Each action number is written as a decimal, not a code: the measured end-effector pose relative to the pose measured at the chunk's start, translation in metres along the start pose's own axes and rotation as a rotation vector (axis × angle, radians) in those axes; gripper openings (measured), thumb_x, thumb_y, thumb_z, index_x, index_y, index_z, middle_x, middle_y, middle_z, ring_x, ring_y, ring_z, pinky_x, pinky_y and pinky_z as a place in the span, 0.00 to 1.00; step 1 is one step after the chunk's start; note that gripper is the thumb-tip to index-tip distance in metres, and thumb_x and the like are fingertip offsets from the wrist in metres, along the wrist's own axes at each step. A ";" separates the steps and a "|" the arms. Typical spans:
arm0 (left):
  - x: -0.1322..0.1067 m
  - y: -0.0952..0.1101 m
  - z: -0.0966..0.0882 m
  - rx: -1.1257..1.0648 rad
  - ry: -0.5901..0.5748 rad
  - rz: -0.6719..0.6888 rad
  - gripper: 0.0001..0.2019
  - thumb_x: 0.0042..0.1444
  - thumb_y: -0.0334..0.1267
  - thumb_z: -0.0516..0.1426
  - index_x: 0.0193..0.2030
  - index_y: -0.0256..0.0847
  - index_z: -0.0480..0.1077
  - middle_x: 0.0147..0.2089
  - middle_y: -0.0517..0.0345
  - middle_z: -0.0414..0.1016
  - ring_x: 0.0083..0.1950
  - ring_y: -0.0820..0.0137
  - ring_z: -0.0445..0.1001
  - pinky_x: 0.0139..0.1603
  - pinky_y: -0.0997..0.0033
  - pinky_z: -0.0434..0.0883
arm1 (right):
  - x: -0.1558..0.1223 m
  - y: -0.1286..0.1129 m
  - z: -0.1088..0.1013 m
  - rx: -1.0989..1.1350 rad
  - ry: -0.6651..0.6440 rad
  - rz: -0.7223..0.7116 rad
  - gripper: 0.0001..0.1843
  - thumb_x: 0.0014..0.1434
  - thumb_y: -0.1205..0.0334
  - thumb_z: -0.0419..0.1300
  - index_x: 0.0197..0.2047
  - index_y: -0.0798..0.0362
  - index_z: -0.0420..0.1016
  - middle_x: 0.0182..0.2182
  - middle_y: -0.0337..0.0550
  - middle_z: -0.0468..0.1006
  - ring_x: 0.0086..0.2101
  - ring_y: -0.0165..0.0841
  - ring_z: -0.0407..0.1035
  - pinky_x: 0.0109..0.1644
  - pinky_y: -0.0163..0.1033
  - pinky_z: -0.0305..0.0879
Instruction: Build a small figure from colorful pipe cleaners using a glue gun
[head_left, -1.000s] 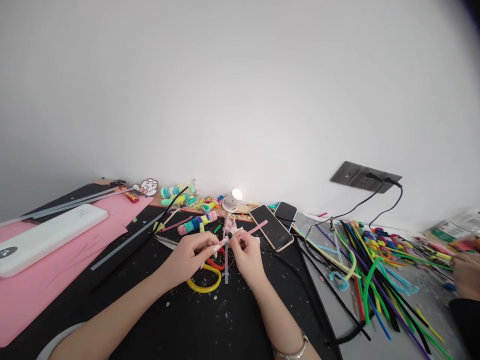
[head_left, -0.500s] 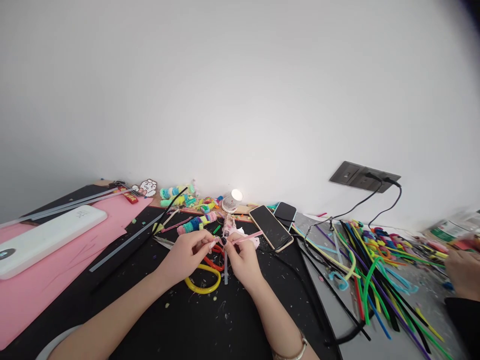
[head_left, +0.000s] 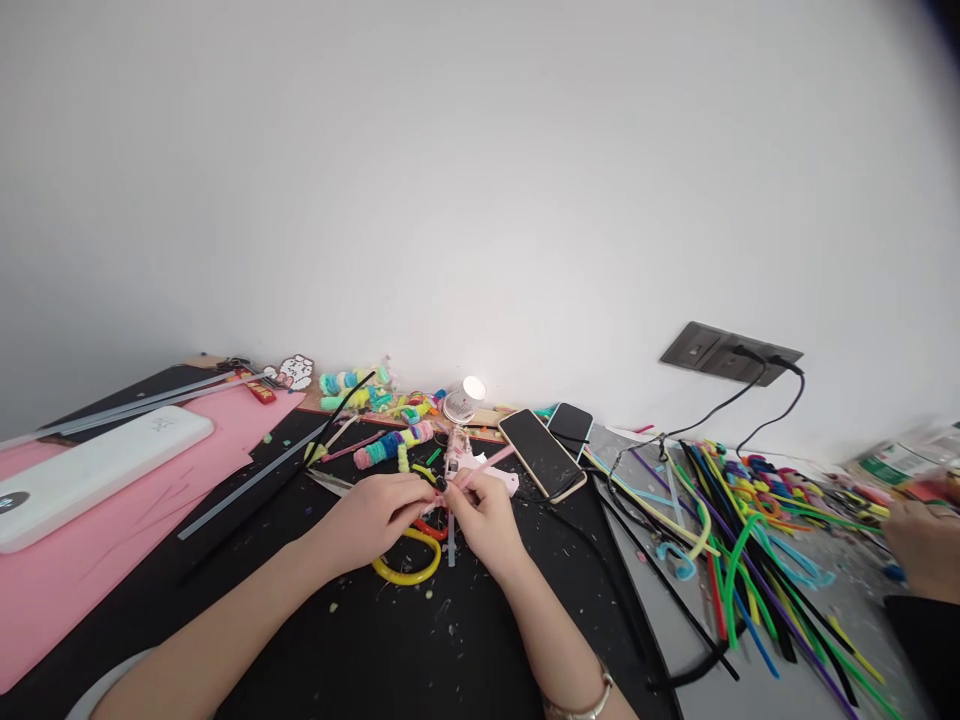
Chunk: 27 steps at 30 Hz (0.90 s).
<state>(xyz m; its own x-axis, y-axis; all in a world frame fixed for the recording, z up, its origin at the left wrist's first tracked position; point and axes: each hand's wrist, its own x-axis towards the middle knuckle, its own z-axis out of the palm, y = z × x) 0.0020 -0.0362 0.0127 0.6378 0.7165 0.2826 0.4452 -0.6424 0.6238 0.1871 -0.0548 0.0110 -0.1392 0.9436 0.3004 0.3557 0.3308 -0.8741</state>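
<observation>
A pink pipe cleaner (head_left: pixel 493 461) is pinched between the closed fingers of my right hand (head_left: pixel 486 515), its free end pointing up and right. The fingers of my left hand (head_left: pixel 382 518) are closed on its other end and meet the right fingertips; that end is mostly hidden. Below my hands lie yellow-handled scissors (head_left: pixel 409 578) and red-handled scissors (head_left: pixel 433 529). A pink glue gun (head_left: pixel 504 480) rests just behind my right hand, with a translucent glue stick (head_left: pixel 451 545) beneath the fingers. A multicoloured pipe-cleaner roll (head_left: pixel 394 445) lies beyond my left hand.
Two phones (head_left: pixel 541 455) and a paper cup (head_left: pixel 462 403) stand near the wall. Many loose pipe cleaners (head_left: pixel 750 560) cover the grey board at right, near another person's hand (head_left: pixel 924 545). Pink sheets (head_left: pixel 195 480) and a white device (head_left: pixel 112 475) lie left. Black cables run from a wall socket (head_left: pixel 731 353).
My left hand has turned, its fingers now pointing further down and closer to the right fingertips. A pale yellow-green piece behind it has come into view. My right hand has barely moved.
</observation>
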 end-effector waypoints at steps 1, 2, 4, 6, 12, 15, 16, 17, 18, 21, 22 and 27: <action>0.000 0.000 0.000 -0.007 -0.015 0.014 0.13 0.65 0.35 0.48 0.39 0.41 0.74 0.38 0.55 0.78 0.40 0.66 0.75 0.42 0.70 0.67 | 0.000 0.000 0.000 0.003 -0.002 0.003 0.17 0.59 0.56 0.55 0.21 0.52 0.63 0.17 0.32 0.56 0.20 0.26 0.46 0.25 0.35 0.44; 0.000 0.000 0.000 -0.021 -0.030 0.028 0.13 0.66 0.35 0.48 0.39 0.42 0.74 0.39 0.55 0.78 0.40 0.66 0.75 0.42 0.70 0.67 | 0.000 0.001 0.000 0.007 -0.004 0.009 0.18 0.59 0.55 0.56 0.20 0.52 0.63 0.17 0.32 0.56 0.20 0.26 0.46 0.25 0.34 0.44; 0.000 0.000 0.001 -0.067 -0.044 0.044 0.13 0.66 0.35 0.49 0.39 0.42 0.75 0.39 0.55 0.79 0.41 0.67 0.76 0.44 0.71 0.67 | 0.000 0.002 0.000 0.016 -0.010 0.024 0.19 0.59 0.54 0.56 0.20 0.52 0.62 0.16 0.32 0.57 0.20 0.26 0.47 0.25 0.34 0.44; 0.001 0.001 0.001 -0.125 -0.041 0.044 0.13 0.65 0.35 0.49 0.39 0.42 0.75 0.40 0.56 0.80 0.41 0.67 0.76 0.45 0.72 0.68 | 0.000 0.004 0.000 0.022 -0.015 0.037 0.19 0.59 0.53 0.56 0.20 0.52 0.62 0.16 0.32 0.58 0.20 0.26 0.47 0.24 0.34 0.44; 0.000 0.006 0.001 -0.273 -0.008 -0.040 0.10 0.62 0.34 0.52 0.36 0.42 0.76 0.37 0.57 0.80 0.39 0.67 0.76 0.43 0.72 0.69 | 0.001 0.004 -0.001 0.003 0.060 0.054 0.19 0.58 0.53 0.55 0.19 0.52 0.61 0.17 0.31 0.53 0.21 0.26 0.46 0.25 0.34 0.43; 0.001 0.009 -0.001 -0.324 0.005 -0.112 0.10 0.60 0.35 0.53 0.35 0.41 0.76 0.36 0.57 0.78 0.35 0.69 0.74 0.39 0.73 0.70 | 0.002 0.004 0.000 0.030 0.104 0.055 0.18 0.57 0.53 0.56 0.20 0.52 0.61 0.17 0.31 0.53 0.21 0.26 0.46 0.25 0.34 0.43; 0.001 0.010 -0.001 -0.342 0.004 -0.136 0.10 0.60 0.35 0.53 0.35 0.41 0.76 0.35 0.57 0.78 0.32 0.70 0.73 0.36 0.73 0.69 | 0.002 0.004 0.000 0.043 0.115 0.060 0.18 0.57 0.53 0.57 0.21 0.52 0.61 0.17 0.31 0.54 0.21 0.26 0.46 0.25 0.34 0.44; 0.002 0.011 -0.002 -0.363 0.000 -0.158 0.10 0.60 0.36 0.53 0.34 0.40 0.75 0.34 0.58 0.77 0.29 0.72 0.71 0.33 0.74 0.69 | 0.002 0.005 0.001 0.060 0.125 0.068 0.17 0.57 0.53 0.57 0.21 0.52 0.62 0.17 0.31 0.55 0.21 0.26 0.47 0.25 0.34 0.44; 0.002 0.011 -0.002 -0.387 -0.004 -0.178 0.09 0.59 0.36 0.53 0.34 0.40 0.75 0.34 0.59 0.75 0.26 0.73 0.68 0.31 0.74 0.68 | 0.003 0.006 0.002 0.082 0.131 0.075 0.16 0.56 0.54 0.58 0.22 0.52 0.63 0.17 0.31 0.57 0.21 0.26 0.48 0.25 0.33 0.45; 0.002 0.012 -0.001 -0.464 0.001 -0.211 0.09 0.59 0.38 0.54 0.35 0.40 0.75 0.32 0.61 0.73 0.24 0.75 0.65 0.28 0.75 0.66 | 0.003 0.007 0.003 0.158 0.135 0.087 0.15 0.56 0.54 0.59 0.24 0.53 0.65 0.19 0.33 0.62 0.21 0.26 0.52 0.25 0.34 0.49; 0.002 0.012 -0.001 -0.486 0.008 -0.216 0.09 0.59 0.40 0.54 0.35 0.40 0.74 0.32 0.61 0.72 0.24 0.75 0.65 0.28 0.75 0.66 | 0.003 0.008 0.003 0.178 0.138 0.087 0.15 0.56 0.54 0.59 0.24 0.53 0.65 0.19 0.33 0.63 0.21 0.27 0.53 0.26 0.34 0.50; 0.003 0.006 0.000 -0.535 0.067 -0.259 0.12 0.60 0.46 0.55 0.37 0.41 0.74 0.29 0.62 0.68 0.25 0.73 0.63 0.27 0.74 0.63 | 0.003 0.005 0.001 0.188 0.175 0.054 0.15 0.58 0.53 0.58 0.24 0.53 0.66 0.20 0.34 0.62 0.22 0.27 0.53 0.26 0.33 0.50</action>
<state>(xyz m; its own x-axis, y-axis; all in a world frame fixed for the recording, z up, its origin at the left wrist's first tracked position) 0.0063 -0.0380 0.0166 0.5021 0.8581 0.1071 0.1914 -0.2310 0.9539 0.1878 -0.0499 0.0072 0.0434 0.9535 0.2983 0.1777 0.2864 -0.9415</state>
